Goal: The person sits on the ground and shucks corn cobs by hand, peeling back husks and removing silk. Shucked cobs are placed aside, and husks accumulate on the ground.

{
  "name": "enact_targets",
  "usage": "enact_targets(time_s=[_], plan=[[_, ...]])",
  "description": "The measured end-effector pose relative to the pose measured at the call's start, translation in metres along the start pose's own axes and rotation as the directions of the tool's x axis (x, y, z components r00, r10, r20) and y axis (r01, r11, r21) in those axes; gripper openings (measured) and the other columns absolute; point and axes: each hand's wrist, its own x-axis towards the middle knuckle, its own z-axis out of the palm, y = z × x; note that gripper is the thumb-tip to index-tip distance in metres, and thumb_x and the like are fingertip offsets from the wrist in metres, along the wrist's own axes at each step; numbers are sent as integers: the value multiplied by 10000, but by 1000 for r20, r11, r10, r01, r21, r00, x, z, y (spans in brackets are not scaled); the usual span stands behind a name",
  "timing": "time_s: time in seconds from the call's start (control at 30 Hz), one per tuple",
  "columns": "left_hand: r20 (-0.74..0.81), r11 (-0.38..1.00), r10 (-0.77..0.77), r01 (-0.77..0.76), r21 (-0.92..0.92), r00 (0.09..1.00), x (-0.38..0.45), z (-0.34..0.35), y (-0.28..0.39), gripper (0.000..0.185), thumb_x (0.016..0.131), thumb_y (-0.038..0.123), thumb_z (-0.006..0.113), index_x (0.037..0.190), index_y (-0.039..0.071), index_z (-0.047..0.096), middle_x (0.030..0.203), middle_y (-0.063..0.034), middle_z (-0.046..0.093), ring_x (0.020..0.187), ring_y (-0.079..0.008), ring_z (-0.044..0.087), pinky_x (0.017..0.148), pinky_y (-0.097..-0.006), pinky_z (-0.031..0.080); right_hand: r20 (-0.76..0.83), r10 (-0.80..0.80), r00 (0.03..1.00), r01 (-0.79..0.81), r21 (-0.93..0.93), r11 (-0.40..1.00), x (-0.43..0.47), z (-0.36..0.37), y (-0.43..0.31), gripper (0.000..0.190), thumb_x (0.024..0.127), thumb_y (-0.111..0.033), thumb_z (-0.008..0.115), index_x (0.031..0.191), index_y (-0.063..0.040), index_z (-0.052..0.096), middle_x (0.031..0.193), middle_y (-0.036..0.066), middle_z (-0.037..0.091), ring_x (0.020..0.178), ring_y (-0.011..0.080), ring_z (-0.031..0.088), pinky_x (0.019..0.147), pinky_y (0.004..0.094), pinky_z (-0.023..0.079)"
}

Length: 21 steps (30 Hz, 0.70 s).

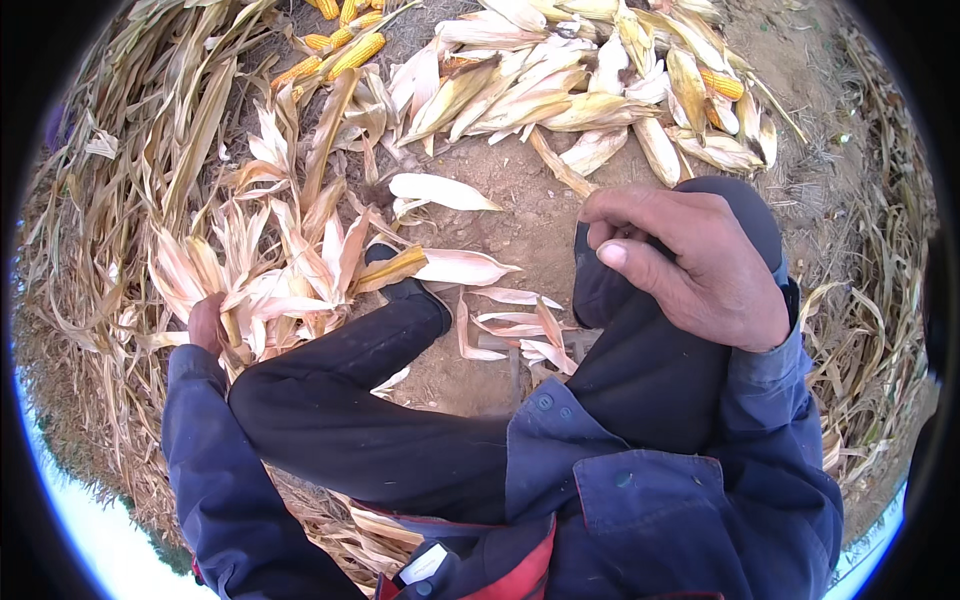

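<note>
My left hand (206, 324) is low at the left, among dry corn husks (289, 292) that fan out beyond it. A stubby stem end shows beside it; its fingers are mostly hidden, so I cannot tell whether they grip the husks. Above my right knee (739, 214) is my right hand (686, 262), fingers curled in and thumb bent near them, with nothing visible in it. Loose pale husk pieces (517, 322) lie on the soil between my feet. One white husk (446, 191) lies farther forward.
Ahead is a heap of corn ears in husks (540, 90), with some yellow kernels showing. Several husked yellow ears (356, 56) lie at the upper left. Dry corn stalks (150, 142) cover the left side; more stalks (874, 360) line the right. My left shoe (409, 289) stands near the husks.
</note>
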Motion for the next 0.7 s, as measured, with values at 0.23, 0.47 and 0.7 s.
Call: enact_targets(time_s=[0.23,0.47,0.7], plan=[[-68,906,144,-159,-393,987,-66,117,-1,285,923,141,595,1161,-6,646,1050,-122,710,969,-243,681,777,-373,564,-69,-8,998,4,-46,999,-15,-9,5,253,928,-156,638,1116,9,600,905,198,663,829,397,642,711,439,502],[105,830,-238,259,-494,965,-67,135,10,292,952,123,564,1203,-17,615,1098,-142,693,1009,-254,677,792,-373,587,-461,172,871,13,370,929,-24,-19,15,269,992,-185,585,1153,28,618,986,82,673,856,142,678,712,275,547],[53,57,-426,85,-995,903,-69,66,-16,300,982,106,533,1246,-28,583,1146,-162,677,1050,-265,673,806,-373,610,-505,220,835,74,499,864,-17,-21,15,247,991,-158,547,1141,18,635,1052,66,660,933,135,671,738,253,542]])
